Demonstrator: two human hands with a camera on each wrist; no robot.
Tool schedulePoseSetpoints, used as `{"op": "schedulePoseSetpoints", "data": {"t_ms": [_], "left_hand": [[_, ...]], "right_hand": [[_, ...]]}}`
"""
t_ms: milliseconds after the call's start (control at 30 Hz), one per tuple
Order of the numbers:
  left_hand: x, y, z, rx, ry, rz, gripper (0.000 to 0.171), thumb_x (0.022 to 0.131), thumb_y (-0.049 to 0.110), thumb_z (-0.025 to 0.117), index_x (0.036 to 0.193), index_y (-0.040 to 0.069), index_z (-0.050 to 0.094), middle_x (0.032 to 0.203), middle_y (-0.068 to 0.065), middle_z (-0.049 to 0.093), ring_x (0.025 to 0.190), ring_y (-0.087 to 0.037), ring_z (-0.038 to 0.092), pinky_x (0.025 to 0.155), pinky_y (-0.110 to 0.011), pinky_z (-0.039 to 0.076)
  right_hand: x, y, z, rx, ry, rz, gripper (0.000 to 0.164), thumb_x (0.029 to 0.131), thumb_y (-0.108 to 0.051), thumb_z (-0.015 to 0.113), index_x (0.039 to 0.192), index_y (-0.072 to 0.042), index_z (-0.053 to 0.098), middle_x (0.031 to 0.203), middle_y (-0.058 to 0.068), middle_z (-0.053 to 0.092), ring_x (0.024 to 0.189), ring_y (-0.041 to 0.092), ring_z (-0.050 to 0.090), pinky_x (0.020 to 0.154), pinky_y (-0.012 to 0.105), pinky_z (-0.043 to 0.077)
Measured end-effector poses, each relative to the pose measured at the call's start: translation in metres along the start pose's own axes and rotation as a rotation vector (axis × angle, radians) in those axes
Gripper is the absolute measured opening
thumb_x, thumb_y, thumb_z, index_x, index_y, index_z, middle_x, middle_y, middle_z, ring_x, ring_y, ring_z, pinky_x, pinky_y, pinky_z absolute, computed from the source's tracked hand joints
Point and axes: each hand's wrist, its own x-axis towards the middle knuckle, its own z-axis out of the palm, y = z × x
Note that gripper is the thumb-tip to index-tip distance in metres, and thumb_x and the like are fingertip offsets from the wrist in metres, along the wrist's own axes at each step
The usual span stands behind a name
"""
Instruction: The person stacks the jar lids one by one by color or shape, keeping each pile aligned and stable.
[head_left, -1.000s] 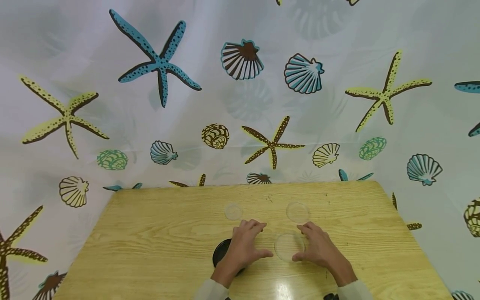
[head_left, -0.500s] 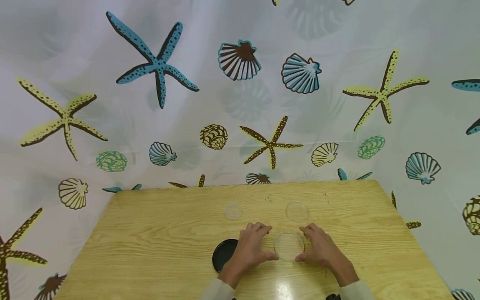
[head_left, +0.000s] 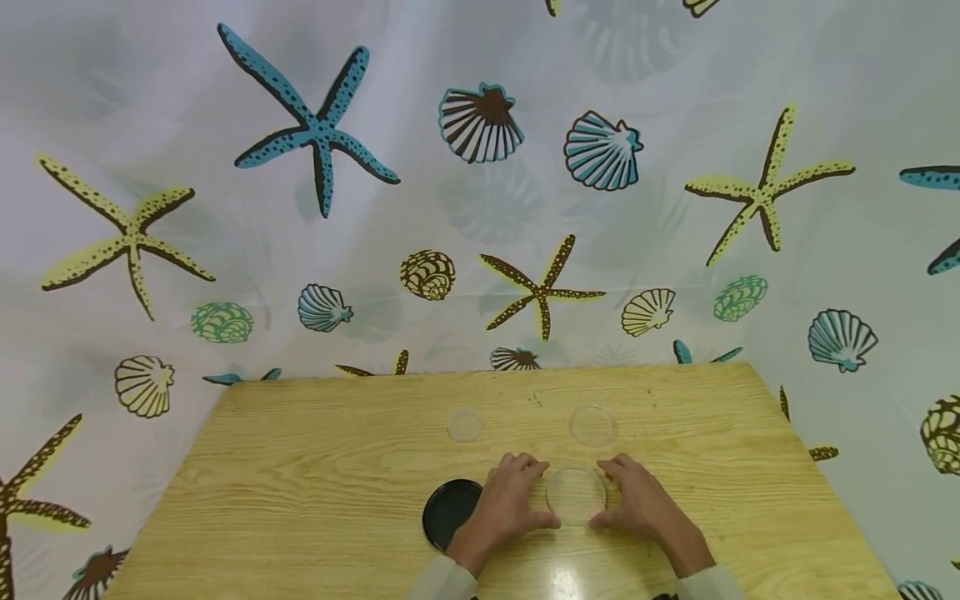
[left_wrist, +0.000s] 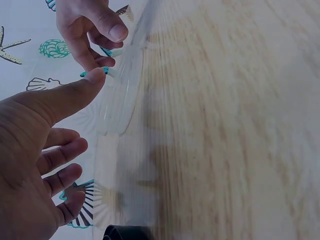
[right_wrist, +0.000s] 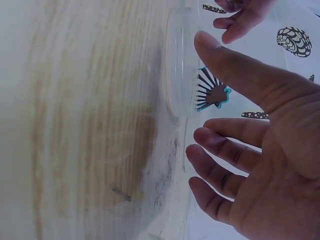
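A clear round shallow dish (head_left: pixel 576 497) lies on the wooden table between my two hands. My left hand (head_left: pixel 512 502) is at the dish's left side, its fingers apart from the thumb and nothing held. On the other side my right hand (head_left: pixel 637 504) curves loosely near the rim, likewise holding nothing. From the left wrist, the dish (left_wrist: pixel 120 95) appears edge-on beside the thumb tip. The right wrist view shows the low dish wall (right_wrist: pixel 181 62) close by the right thumb. A black round dish (head_left: pixel 450 512) is partly hidden behind my left wrist.
Farther back on the table (head_left: pixel 322 467) lie a small clear disc (head_left: pixel 465 425) at left and a larger clear disc (head_left: pixel 592 426) at right. A white cloth (head_left: pixel 375 208) printed with starfish and shells hangs behind the table and at its sides.
My left hand has moved right, closer to the clear dish, uncovering more of the black dish. My right hand has stayed near the rim, and the dish has not visibly moved.
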Motion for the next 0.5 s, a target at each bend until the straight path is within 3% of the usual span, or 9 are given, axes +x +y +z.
{"op": "schedulePoseSetpoints", "data": {"t_ms": [500], "left_hand": [[0.0035,-0.0020,0.0055,0.040,-0.022,-0.028,0.075,0.069,0.050,0.080,0.129,0.012,0.058,0.121,-0.001,0.058,0.099,-0.018,0.048,0.084,-0.038,0.043]], "right_hand": [[-0.0027,-0.0027,0.0021,-0.025,0.008,-0.006,0.080,0.061,-0.028,0.089,0.128,0.002,0.056,0.115,0.009,0.058,0.106,0.026,0.058,0.093,0.045,0.047]]}}
